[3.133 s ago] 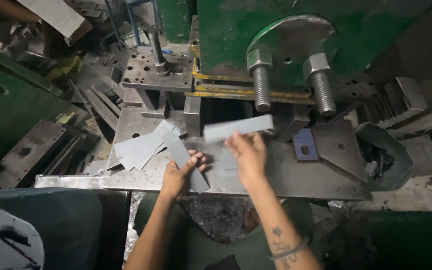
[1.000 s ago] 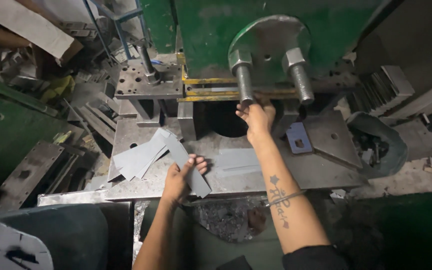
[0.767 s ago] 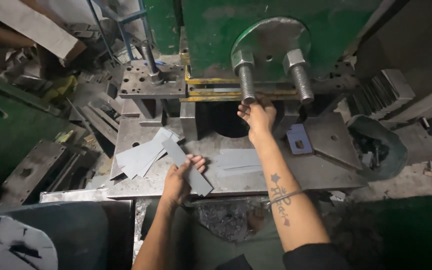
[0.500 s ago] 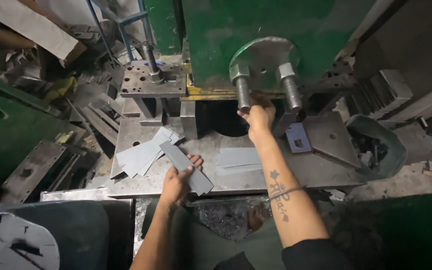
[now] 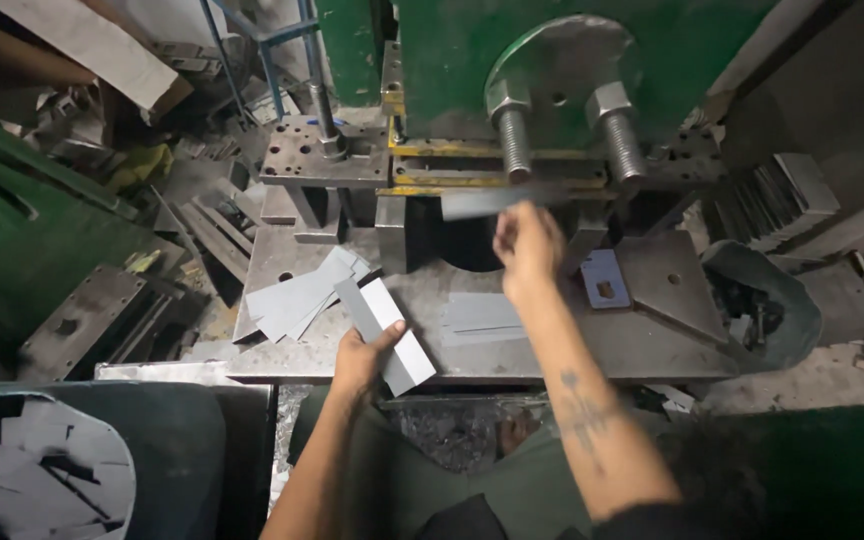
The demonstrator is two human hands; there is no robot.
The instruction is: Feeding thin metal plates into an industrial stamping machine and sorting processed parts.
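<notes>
My right hand (image 5: 526,240) is raised in front of the green press (image 5: 552,60) and grips a long grey metal strip (image 5: 482,203) by its right end; the strip juts left, just below the die opening. My left hand (image 5: 360,358) rests at the near edge of the steel press table (image 5: 652,345) and holds another flat grey strip (image 5: 384,332) that lies slanted on the table. A loose pile of similar strips (image 5: 292,297) lies just left of it. Two strips (image 5: 482,318) lie flat between my hands.
Two threaded bolts (image 5: 567,140) hang from the round press head. A dark bin with cut pieces (image 5: 37,485) stands at lower left, a dark bag of scrap (image 5: 762,305) at right. Metal plates and scrap (image 5: 102,320) crowd the floor at left.
My right hand has drawn back out of the die opening, now holding a strip. My left hand has slid its strip nearer to the table's edge. The press head has shifted slightly.
</notes>
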